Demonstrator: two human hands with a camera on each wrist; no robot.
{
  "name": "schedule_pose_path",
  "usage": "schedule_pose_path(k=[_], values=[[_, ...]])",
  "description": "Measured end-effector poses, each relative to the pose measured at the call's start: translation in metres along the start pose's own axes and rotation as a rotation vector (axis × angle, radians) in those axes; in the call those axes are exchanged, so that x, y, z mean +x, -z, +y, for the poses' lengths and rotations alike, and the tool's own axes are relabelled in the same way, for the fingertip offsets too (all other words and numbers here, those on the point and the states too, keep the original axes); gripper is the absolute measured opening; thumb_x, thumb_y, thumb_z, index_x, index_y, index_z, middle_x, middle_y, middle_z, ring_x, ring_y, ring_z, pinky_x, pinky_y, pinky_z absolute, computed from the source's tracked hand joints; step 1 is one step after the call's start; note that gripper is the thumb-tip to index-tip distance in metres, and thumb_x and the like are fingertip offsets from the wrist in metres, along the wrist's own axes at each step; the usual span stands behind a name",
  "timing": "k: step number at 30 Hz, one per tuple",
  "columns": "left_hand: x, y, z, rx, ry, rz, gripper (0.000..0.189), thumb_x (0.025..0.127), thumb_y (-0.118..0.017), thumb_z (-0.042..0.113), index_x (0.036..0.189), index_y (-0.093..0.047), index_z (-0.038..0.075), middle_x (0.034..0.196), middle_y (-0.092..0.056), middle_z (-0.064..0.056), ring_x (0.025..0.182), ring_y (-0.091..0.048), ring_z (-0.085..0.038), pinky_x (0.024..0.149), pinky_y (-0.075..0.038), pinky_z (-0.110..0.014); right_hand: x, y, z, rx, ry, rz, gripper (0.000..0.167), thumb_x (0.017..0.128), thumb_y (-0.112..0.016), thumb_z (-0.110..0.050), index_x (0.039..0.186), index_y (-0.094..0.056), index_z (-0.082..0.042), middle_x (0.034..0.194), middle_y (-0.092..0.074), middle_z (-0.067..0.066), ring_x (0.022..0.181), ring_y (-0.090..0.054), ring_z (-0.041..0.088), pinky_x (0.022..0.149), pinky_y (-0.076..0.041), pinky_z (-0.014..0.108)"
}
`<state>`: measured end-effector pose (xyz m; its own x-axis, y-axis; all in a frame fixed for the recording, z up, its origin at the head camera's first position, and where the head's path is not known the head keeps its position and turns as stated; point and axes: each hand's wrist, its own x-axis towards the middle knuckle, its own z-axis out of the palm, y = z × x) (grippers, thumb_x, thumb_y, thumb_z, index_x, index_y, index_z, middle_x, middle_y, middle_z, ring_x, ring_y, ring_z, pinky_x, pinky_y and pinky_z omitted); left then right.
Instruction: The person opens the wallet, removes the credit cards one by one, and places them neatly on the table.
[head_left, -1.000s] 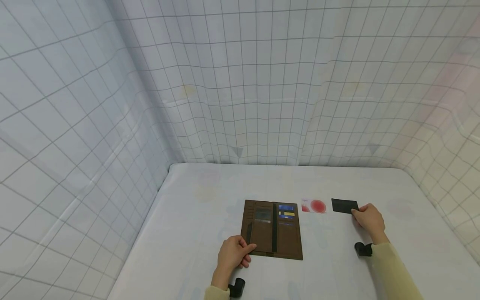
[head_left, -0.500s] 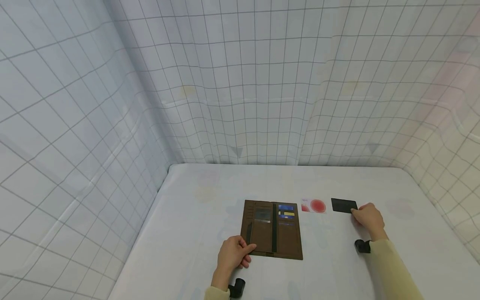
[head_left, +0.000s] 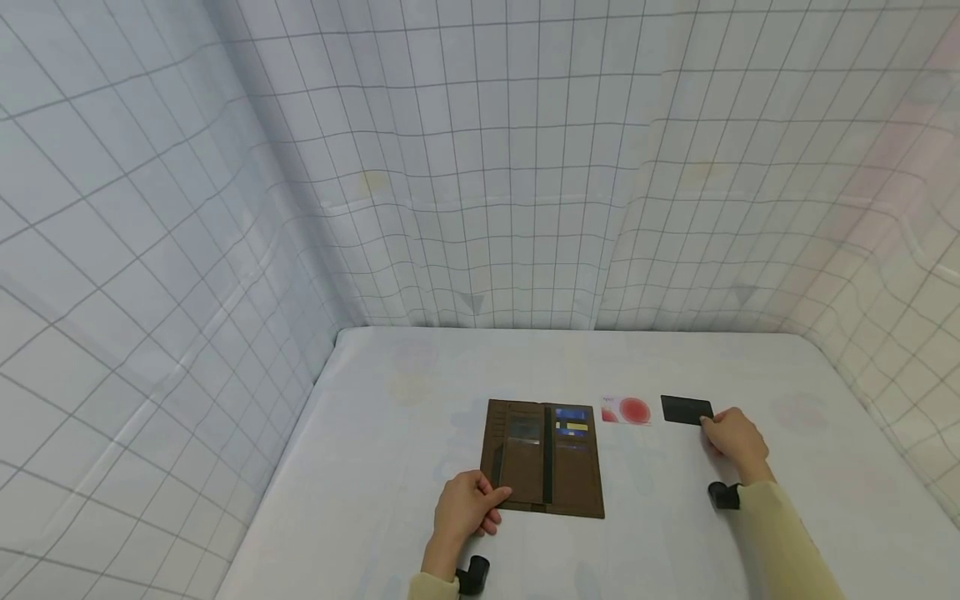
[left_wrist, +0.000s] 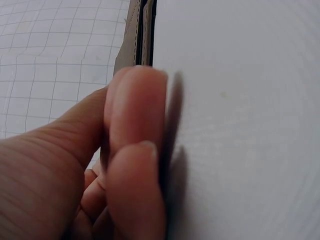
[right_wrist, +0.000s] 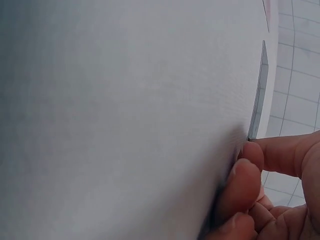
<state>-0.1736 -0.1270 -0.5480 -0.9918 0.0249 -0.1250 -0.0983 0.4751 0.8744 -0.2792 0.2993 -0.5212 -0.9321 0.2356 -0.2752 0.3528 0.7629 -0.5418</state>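
Note:
A brown bifold wallet (head_left: 573, 479) lies spread flat on the white table, with blue cards (head_left: 572, 414) in its right-hand slots and a clear window in its left half. My left hand (head_left: 465, 507) pinches its near left corner, thumb on top and fingers curled below. In the left wrist view, only a stitched edge of the wallet (left_wrist: 131, 42) shows past the fingertips. To the right, my right hand (head_left: 738, 438) pinches the near right corner of a black card (head_left: 684, 409). The right wrist view shows that card (right_wrist: 259, 90) nearly edge-on, close to the table surface.
A white card with a red circle (head_left: 634, 410) lies between the wallet and the black card. White grid-patterned cloth (head_left: 480, 208) hangs behind the table (head_left: 390, 467) and along both sides. Each wrist carries a small black camera (head_left: 474, 575).

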Motion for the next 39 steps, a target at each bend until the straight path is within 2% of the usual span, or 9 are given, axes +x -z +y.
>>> schedule_pose_path(k=[14, 19, 22, 24, 27, 32, 39], values=[[0.001, 0.001, -0.002, 0.006, -0.006, -0.001, 0.033, 0.084, -0.073, 0.031, 0.071, -0.055, 0.007, 0.048, -0.059, 0.002, 0.037, -0.057, -0.010, 0.036, -0.046, -0.027, 0.004, -0.006, 0.002, -0.004, -0.039, 0.030, 0.039, 0.095, -0.047, -0.028, 0.107, -0.047, 0.009, 0.067, -0.056, 0.008, 0.069, -0.053, 0.026, 0.066, -0.039, 0.046], [0.001, 0.001, -0.001, -0.001, -0.002, 0.000, 0.034, 0.084, -0.073, 0.032, 0.071, -0.055, 0.007, 0.048, -0.059, 0.002, 0.037, -0.057, -0.010, 0.036, -0.046, -0.027, 0.004, -0.006, -0.002, -0.011, -0.015, 0.057, 0.036, 0.092, -0.046, -0.025, 0.105, -0.046, 0.008, 0.070, -0.057, 0.012, 0.074, -0.054, 0.031, 0.067, -0.040, 0.048], [0.001, 0.001, -0.001, -0.008, 0.001, -0.003, 0.034, 0.084, -0.074, 0.032, 0.071, -0.055, 0.007, 0.048, -0.059, 0.001, 0.037, -0.057, -0.011, 0.036, -0.046, -0.027, 0.003, -0.009, -0.007, -0.013, 0.025, 0.090, 0.031, 0.090, -0.046, -0.022, 0.103, -0.047, 0.006, 0.080, -0.058, 0.018, 0.074, -0.055, 0.033, 0.063, -0.040, 0.046], [0.000, 0.001, -0.001, -0.006, 0.008, -0.004, 0.034, 0.083, -0.074, 0.031, 0.071, -0.055, 0.007, 0.048, -0.059, 0.001, 0.037, -0.057, -0.011, 0.036, -0.046, -0.027, 0.001, -0.013, -0.014, 0.004, 0.071, 0.113, 0.028, 0.089, -0.048, -0.021, 0.103, -0.048, 0.004, 0.084, -0.058, 0.019, 0.072, -0.055, 0.031, 0.060, -0.041, 0.043], [0.002, 0.000, -0.001, 0.000, 0.017, 0.000, 0.034, 0.083, -0.074, 0.031, 0.071, -0.054, 0.007, 0.048, -0.059, 0.001, 0.036, -0.056, -0.011, 0.036, -0.045, -0.026, 0.001, -0.022, -0.029, 0.052, 0.196, 0.119, 0.025, 0.092, -0.051, -0.022, 0.101, -0.051, 0.001, 0.080, -0.060, 0.014, 0.065, -0.056, 0.024, 0.055, -0.040, 0.037], [0.002, -0.001, -0.003, 0.001, 0.024, -0.003, 0.034, 0.082, -0.075, 0.032, 0.071, -0.055, 0.007, 0.048, -0.059, 0.002, 0.037, -0.057, -0.011, 0.036, -0.046, -0.027, -0.003, -0.044, -0.064, 0.117, 0.414, 0.072, 0.020, 0.093, -0.058, -0.019, 0.099, -0.056, 0.000, 0.069, -0.058, 0.003, 0.052, -0.055, 0.015, 0.048, -0.041, 0.031], [0.004, 0.000, -0.004, 0.011, 0.040, -0.008, 0.035, 0.082, -0.075, 0.033, 0.071, -0.055, 0.007, 0.048, -0.059, 0.002, 0.037, -0.057, -0.011, 0.036, -0.045, -0.026, -0.019, -0.086, -0.122, 0.162, 0.607, -0.025, 0.013, 0.091, -0.064, -0.019, 0.089, -0.060, -0.006, 0.065, -0.057, -0.002, 0.049, -0.054, 0.012, 0.047, -0.044, 0.030]])
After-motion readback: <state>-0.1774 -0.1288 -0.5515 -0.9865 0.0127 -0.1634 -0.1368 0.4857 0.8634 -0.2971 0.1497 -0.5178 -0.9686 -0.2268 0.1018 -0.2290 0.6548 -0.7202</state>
